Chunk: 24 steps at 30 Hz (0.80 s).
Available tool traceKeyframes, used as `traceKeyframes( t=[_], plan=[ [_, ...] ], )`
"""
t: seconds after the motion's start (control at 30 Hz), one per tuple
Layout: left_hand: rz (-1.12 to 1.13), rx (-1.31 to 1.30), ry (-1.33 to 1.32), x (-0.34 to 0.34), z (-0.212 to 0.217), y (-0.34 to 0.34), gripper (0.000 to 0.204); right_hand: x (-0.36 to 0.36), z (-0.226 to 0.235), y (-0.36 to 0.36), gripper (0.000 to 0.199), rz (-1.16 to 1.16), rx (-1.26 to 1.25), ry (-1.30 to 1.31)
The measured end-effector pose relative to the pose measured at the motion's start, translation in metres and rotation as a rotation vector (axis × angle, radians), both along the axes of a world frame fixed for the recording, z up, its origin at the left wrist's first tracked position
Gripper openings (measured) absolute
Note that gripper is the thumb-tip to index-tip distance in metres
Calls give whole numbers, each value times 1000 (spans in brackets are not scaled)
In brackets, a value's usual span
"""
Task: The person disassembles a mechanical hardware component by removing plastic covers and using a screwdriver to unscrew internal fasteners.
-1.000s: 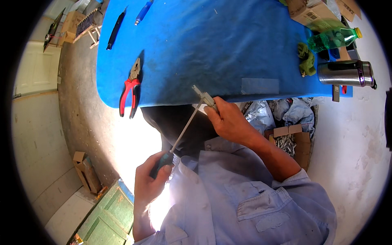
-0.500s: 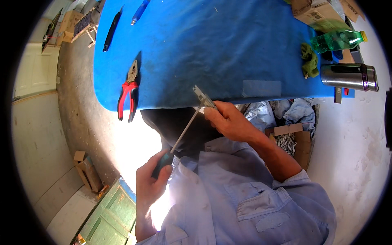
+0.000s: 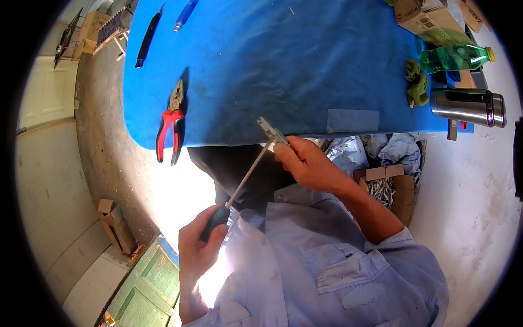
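Observation:
My left hand [image 3: 200,240] is wrapped round the dark green handle of a screwdriver [image 3: 249,175]. Its long metal shaft slants up and to the right. The tip meets a small silvery metal piece [image 3: 268,128], slim and notched at its far end. Thumb and fingers of my right hand [image 3: 305,161] pinch that piece at its near end, just over the table's front edge. The fingers hide part of it, and exactly where the tip sits cannot be made out. To the left, pliers [image 3: 172,122] with red and black handles lie on the blue-covered table [image 3: 239,71].
A black pen-like tool [image 3: 148,41] and a blue-handled tool [image 3: 186,15] lie at the far left. On the right are a green bottle [image 3: 455,58], a steel flask [image 3: 468,107] and a green cloth [image 3: 417,84]. Below the table edge stands a carton [image 3: 402,199] of small metal pieces.
The view has shifted very slightly. Both hands keep their holds, and the screwdriver stays against the metal piece with almost no visible movement.

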<state>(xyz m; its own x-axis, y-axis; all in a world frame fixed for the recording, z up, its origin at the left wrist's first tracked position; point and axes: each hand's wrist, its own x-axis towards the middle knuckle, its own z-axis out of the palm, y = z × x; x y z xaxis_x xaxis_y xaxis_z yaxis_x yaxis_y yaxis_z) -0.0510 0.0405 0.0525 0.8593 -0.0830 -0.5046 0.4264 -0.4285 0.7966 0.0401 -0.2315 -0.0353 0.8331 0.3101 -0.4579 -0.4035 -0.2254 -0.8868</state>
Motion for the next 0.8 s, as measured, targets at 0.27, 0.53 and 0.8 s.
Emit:
traceKeyframes(
  t=[0.27, 0.53, 0.8],
  plan=[
    [-136, 250, -226, 9, 14, 2, 35, -5, 3, 9, 30, 74, -316, -246],
    [-443, 738, -542, 6, 30, -6, 43, -10, 3, 17, 29, 44, -427, -316],
    [-352, 609, -453, -2, 30, -11, 41, -13, 3, 20, 28, -40, -399, -341]
  ],
)
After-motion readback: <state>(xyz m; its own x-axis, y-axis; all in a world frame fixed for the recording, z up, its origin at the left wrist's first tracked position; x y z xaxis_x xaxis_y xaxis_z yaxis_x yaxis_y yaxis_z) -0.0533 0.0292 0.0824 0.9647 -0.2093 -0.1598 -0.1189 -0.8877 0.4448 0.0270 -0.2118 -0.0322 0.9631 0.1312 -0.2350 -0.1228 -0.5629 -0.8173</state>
